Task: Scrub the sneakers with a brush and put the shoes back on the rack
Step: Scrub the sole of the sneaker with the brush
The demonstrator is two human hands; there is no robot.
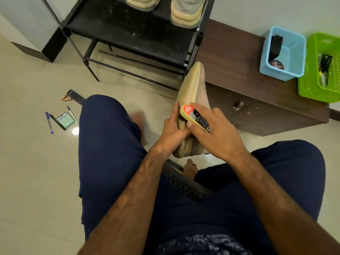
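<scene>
A beige sneaker (pixel 193 89) is held on its side in front of my knees, sole facing left, toe pointing toward the rack. My left hand (pixel 172 133) grips its heel end from the left. My right hand (pixel 217 129) holds a yellow-backed brush (pixel 196 117) with an orange label, its dark bristles pressed against the sole's edge. The black shoe rack (pixel 128 35) stands ahead, with two more pale sneakers (pixel 185 11) on its upper shelf.
A dark wooden cabinet (pixel 244 92) at right carries a blue basket (pixel 283 54) and a green basket (pixel 320 69). Pens, a remote (pixel 75 96), batteries and a small packet lie on the tiled floor at left. My legs and a chair edge fill the foreground.
</scene>
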